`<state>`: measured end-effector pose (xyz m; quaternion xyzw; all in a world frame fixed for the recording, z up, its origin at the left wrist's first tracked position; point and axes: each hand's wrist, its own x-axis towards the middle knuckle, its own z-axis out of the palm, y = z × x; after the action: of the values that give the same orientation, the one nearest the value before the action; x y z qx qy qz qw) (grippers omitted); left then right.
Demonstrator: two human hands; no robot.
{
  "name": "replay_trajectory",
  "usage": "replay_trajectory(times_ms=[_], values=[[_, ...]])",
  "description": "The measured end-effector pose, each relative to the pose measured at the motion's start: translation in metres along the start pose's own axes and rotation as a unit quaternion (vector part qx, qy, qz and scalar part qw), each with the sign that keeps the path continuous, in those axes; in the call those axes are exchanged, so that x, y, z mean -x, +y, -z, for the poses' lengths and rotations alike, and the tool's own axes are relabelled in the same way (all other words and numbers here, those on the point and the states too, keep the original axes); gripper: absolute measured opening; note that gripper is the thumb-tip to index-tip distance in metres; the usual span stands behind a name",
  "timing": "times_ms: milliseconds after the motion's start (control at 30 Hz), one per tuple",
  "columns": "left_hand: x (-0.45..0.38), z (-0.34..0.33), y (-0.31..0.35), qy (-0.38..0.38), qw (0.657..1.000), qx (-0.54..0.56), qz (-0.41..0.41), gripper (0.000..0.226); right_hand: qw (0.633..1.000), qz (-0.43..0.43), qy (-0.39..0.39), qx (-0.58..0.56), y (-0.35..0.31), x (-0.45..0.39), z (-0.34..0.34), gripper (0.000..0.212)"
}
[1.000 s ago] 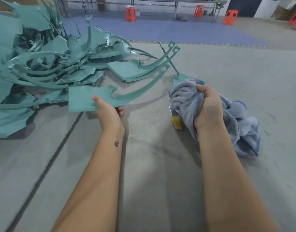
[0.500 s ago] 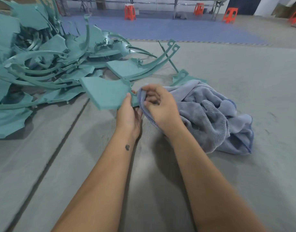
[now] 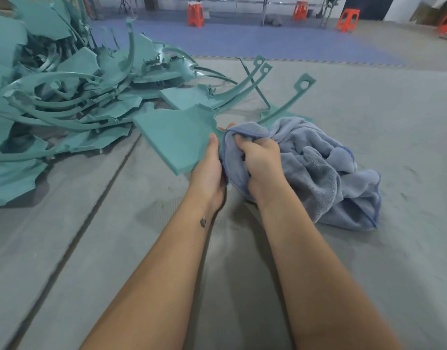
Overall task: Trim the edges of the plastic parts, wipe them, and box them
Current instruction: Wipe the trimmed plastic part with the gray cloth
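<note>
The left hand is pinching the flat teal plastic part by its near edge above the table, thumb on top, while the right hand is bunching the soft grey cloth against it, seemingly covering the thin, probably snappable curved arm

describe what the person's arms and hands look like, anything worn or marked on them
Both forearms are bare to the bottom edge of the picture: no sleeves, gloves, watch or rings show. The left hand has one marking behind it, a small dark tattoo-like spot on the forearm just below the wrist. The right hand and its forearm show no marking.
</note>
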<state>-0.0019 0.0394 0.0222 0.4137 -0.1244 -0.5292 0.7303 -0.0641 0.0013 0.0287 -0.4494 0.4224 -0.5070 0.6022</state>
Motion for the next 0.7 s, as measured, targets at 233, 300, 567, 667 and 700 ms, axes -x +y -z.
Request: replay_trajectory(times_ms=[233, 300, 567, 667, 700], values=[[-0.002, 0.011, 0.008, 0.084, 0.980, -0.133, -0.118, 0.017, 0.995, 0.033, 0.095, 0.002, -0.013, -0.010, 0.021, 0.012], [-0.005, 0.017, 0.013, 0.084, 0.973, -0.164, -0.138, 0.020, 0.993, 0.026, 0.114, -0.030, -0.015, -0.012, 0.025, 0.010], [-0.006, 0.032, 0.018, 0.043, 0.958, -0.237, -0.156, 0.019, 0.976, 0.030, 0.186, -0.107, -0.020, -0.017, 0.039, 0.022], [-0.007, 0.030, 0.016, 0.050, 0.960, -0.229, -0.151, 0.021, 0.980, 0.047, 0.186, -0.053, -0.017, -0.015, 0.035, 0.019], [-0.007, 0.028, 0.014, 0.055, 0.960, -0.230, -0.149, 0.021, 0.982, 0.056, 0.181, -0.020, -0.014, -0.015, 0.031, 0.017]])
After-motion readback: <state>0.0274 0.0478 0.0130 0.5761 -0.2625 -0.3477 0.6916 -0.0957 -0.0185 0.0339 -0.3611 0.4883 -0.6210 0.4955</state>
